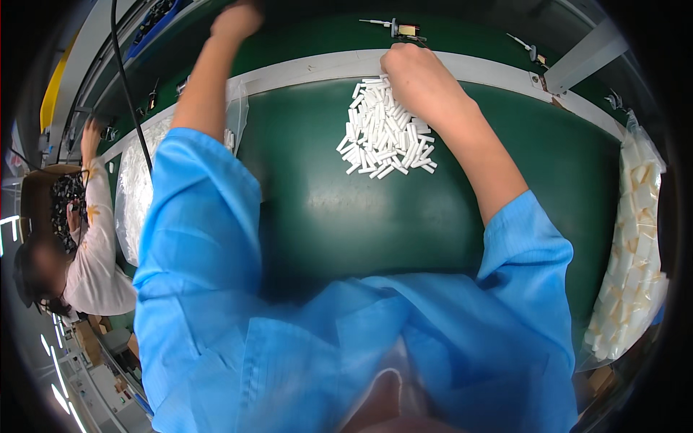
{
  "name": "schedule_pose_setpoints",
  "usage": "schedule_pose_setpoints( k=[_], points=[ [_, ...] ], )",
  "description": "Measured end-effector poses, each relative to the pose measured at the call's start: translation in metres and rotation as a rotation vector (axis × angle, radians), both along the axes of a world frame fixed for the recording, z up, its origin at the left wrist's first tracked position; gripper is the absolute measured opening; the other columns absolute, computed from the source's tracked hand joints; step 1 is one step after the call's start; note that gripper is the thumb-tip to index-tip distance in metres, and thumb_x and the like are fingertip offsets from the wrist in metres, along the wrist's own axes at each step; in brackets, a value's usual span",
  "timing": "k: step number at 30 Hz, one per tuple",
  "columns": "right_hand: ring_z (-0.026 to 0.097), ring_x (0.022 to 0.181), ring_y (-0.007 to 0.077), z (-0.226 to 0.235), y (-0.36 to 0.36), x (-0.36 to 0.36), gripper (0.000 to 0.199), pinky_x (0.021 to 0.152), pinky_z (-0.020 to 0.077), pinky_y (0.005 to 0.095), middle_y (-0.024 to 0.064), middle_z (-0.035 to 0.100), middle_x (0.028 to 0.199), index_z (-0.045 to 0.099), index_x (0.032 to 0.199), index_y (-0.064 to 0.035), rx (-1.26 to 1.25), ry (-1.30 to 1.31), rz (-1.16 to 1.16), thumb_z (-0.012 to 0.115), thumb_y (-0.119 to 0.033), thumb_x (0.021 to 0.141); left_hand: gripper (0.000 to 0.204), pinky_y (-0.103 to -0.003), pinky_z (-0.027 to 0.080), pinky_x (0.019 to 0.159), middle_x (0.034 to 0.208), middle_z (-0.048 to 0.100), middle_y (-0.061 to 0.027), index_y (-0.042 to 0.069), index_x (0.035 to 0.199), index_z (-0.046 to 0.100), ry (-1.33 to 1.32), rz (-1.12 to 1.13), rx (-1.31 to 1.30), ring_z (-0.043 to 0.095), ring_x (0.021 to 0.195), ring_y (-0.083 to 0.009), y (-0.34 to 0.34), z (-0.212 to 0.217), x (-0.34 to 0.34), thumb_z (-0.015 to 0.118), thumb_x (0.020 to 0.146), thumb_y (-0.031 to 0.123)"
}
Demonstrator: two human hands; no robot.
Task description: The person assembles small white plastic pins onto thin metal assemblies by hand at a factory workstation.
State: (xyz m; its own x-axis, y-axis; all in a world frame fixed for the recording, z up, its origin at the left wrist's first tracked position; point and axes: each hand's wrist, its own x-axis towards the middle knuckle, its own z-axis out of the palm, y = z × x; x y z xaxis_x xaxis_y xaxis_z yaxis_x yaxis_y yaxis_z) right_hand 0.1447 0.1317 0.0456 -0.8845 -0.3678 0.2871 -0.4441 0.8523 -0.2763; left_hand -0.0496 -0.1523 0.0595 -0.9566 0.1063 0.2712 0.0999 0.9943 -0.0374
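Observation:
My right hand (420, 78) is bent over the white rail (310, 68), at the far edge of a heap of short white tubes (382, 133). Its fingers are curled and closed, and what they hold is hidden beneath the hand. Just beyond it on the green belt lies a small assembly (404, 29) with a yellowish coil-like block and a thin white shaft. My left hand (237, 22) reaches far over the belt at the upper left. It is smeared by motion and in shadow, so its fingers do not show.
A clear bag of white parts (137, 195) lies left, partly behind my left arm. On the right rests a long bag of pale pieces (628, 245). Another assembly (533, 54) sits near a metal post (588, 58). A co-worker (94, 252) reaches toward the line, beside a box of dark parts (66, 202).

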Motion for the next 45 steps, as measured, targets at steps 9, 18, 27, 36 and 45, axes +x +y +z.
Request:
schedule_pose_setpoints(
  k=[9, 18, 27, 36, 45],
  points=[
    [0.061, 0.082, 0.0392, 0.003, -0.001, 0.000, 0.010, 0.075, 0.0492, 0.0443, 0.0236, 0.060, 0.085, 0.060, 0.081, 0.0083, 0.010, 0.014, 0.023, 0.055, 0.004, 0.073, 0.063, -0.039, 0.049, 0.086, 0.098, 0.069, -0.0125, 0.008, 0.115, 0.063, -0.349, 0.663, -0.160, 0.065, 0.098, -0.0255, -0.135, -0.012, 0.032, 0.042, 0.088, 0.061],
    [0.062, 0.080, 0.0389, 0.009, 0.002, -0.002, 0.011, 0.074, 0.0494, 0.0440, 0.0238, 0.063, 0.080, 0.059, 0.086, 0.0057, -0.077, -0.115, -0.044, 0.057, -0.001, 0.077, 0.029, -0.031, 0.056, 0.053, 0.085, 0.068, -0.0143, -0.001, 0.095, 0.067, -0.534, 0.581, -0.045, 0.069, 0.063, -0.0232, -0.114, 0.002, 0.006, 0.068, 0.078, 0.023],
    [0.065, 0.083, 0.0347, -0.004, 0.017, -0.015, 0.015, 0.081, 0.0515, 0.0390, 0.0193, 0.067, 0.086, 0.068, 0.086, 0.0010, -0.286, -0.145, -0.140, 0.062, 0.002, 0.072, 0.017, -0.036, 0.052, 0.070, 0.088, 0.065, -0.0095, 0.004, 0.096, 0.064, -0.300, -0.252, 1.069, 0.063, 0.078, -0.0219, 0.087, 0.004, 0.040, 0.052, 0.090, 0.015],
    [0.059, 0.064, 0.0084, -0.029, 0.026, -0.033, 0.026, 0.062, 0.0488, 0.0208, 0.0022, 0.065, 0.075, 0.068, 0.096, 0.0008, -0.872, -0.390, -0.213, 0.070, -0.020, 0.081, 0.015, -0.020, 0.026, 0.041, 0.073, 0.048, -0.0045, 0.003, 0.088, 0.047, -0.749, -0.381, 2.475, 0.035, 0.049, -0.0086, 0.169, -0.044, 0.065, 0.042, 0.098, 0.014],
    [0.061, 0.063, 0.0087, -0.027, 0.021, -0.030, 0.027, 0.063, 0.0501, 0.0218, 0.0037, 0.067, 0.077, 0.069, 0.095, -0.0008, -0.829, -0.344, -0.185, 0.069, -0.023, 0.080, 0.016, -0.020, 0.022, 0.040, 0.073, 0.046, -0.0042, 0.002, 0.089, 0.045, -0.778, -0.417, 2.601, 0.030, 0.047, -0.0069, 0.169, -0.043, 0.068, 0.039, 0.098, 0.014]
  ],
)
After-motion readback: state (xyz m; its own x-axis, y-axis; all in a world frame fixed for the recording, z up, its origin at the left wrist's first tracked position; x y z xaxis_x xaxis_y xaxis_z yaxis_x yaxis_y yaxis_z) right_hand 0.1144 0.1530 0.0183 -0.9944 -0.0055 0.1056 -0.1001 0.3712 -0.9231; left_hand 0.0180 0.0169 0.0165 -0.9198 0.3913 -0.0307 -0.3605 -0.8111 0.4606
